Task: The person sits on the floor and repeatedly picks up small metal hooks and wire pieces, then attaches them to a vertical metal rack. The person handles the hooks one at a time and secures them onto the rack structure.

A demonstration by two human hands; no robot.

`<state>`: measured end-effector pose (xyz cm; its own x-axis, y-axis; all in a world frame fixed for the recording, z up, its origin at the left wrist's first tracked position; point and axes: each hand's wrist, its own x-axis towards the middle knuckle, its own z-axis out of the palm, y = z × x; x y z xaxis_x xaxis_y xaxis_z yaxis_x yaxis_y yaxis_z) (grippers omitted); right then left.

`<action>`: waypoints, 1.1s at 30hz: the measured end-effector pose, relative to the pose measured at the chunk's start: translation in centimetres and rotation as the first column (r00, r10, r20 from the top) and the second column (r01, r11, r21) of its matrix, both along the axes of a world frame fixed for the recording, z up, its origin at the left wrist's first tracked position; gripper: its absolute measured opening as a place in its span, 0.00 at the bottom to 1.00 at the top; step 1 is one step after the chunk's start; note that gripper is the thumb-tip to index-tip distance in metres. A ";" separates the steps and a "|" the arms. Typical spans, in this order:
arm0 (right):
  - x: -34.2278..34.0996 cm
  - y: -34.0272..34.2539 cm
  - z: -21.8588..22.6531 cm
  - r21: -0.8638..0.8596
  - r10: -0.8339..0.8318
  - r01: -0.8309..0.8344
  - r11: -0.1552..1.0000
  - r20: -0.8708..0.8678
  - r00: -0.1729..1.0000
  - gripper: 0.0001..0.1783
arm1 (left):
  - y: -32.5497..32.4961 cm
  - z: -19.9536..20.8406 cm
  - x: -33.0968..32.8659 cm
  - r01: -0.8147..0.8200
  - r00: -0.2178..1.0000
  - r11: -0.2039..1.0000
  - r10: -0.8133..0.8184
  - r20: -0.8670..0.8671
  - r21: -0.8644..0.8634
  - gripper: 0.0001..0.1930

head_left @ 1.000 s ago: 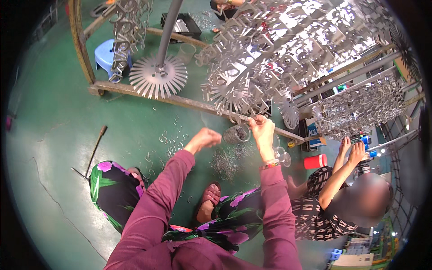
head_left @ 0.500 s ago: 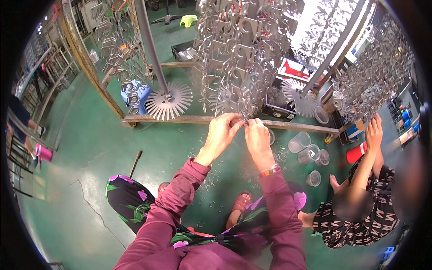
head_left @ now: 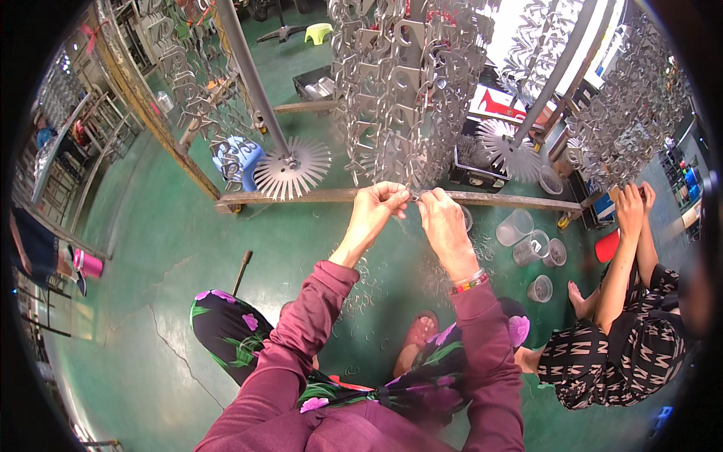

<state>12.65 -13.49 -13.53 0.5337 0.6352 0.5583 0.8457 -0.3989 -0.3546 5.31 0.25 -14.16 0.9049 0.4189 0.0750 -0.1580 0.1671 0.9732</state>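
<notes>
Strands of shiny flat metal hooks (head_left: 399, 90) hang in a thick bunch in front of me. At their lower end my left hand (head_left: 379, 213) pinches with thumb and forefinger. Close beside it, my right hand (head_left: 446, 228) has its fingers drawn together at the same spot. A small metal piece (head_left: 414, 193) shows between the two sets of fingertips; its exact shape is too small to tell. What the right fingertips hold, if anything, is hidden.
A wooden rail (head_left: 301, 196) runs just behind my hands. Slotted metal discs (head_left: 292, 167) hang on poles. Clear plastic cups (head_left: 515, 227) and scattered metal bits (head_left: 365, 290) lie on the green floor. At right, a co-worker's hands (head_left: 631, 207) touch another bunch of hooks.
My fingertips, which met closely before, now sit slightly apart with the small metal piece between them. The whole view has shifted a little.
</notes>
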 end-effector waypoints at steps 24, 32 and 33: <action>-4.2 -10.0 2.5 -0.220 -0.268 0.167 0.961 -0.590 0.762 0.08 | -9.1 -26.5 -18.5 0.864 0.235 0.457 0.003 -0.972 0.211 0.11; -10.5 -6.3 -11.0 0.244 0.199 0.282 0.928 -0.963 0.181 0.06 | -5.7 -27.9 -19.4 0.780 0.151 0.607 0.049 -0.987 0.149 0.13; -10.4 -5.9 -11.7 0.151 0.062 0.225 0.963 -0.930 0.362 0.06 | -4.9 -27.6 -18.9 0.766 0.165 0.614 0.100 -0.981 0.192 0.13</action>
<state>2.22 -19.36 -25.25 0.8411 0.4971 -0.2132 -0.1041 -0.2382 -0.9656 -13.60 -4.68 -41.80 0.5171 0.2889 -0.8057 0.7066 -0.6753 0.2113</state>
